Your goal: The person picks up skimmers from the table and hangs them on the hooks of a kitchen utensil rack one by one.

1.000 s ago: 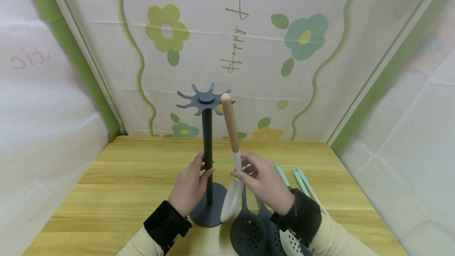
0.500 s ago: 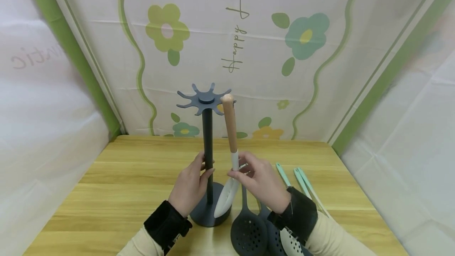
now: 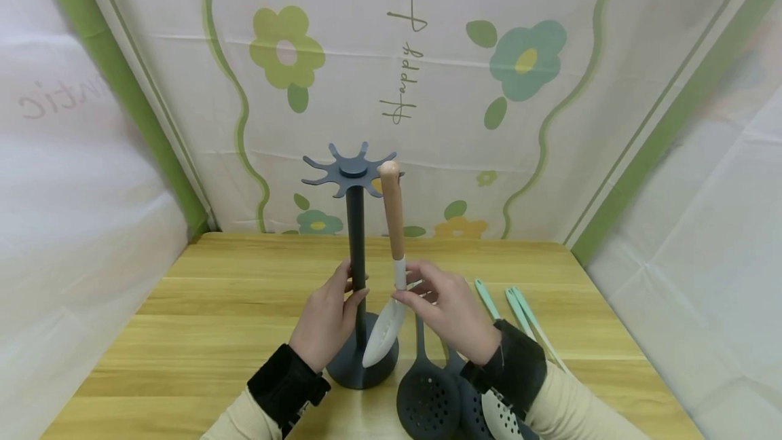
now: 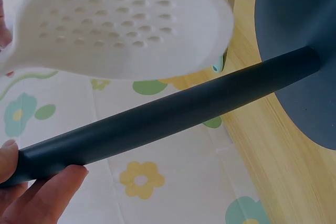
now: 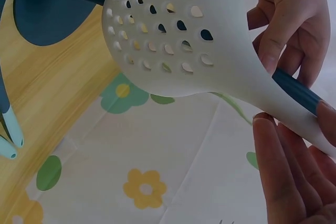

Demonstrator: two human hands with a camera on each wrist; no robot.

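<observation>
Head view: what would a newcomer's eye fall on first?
Probably the dark utensil stand mid-table, its many-armed top standing out against the floral backdrop. Just right of its post, the right grip holds a white slotted spoon, wood-toned handle up. A dark skimmer lies right of the stand's base.

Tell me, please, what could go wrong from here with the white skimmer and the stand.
The right hand pinches the white skimmer at its narrow neck, so the wooden handle above might twist or tip.
In the head view the handle overlaps the pronged top of the stand; it could knock a prong if brought closer.
A slip might drop the skimmer onto the dark slotted spoon lying near the base.
</observation>
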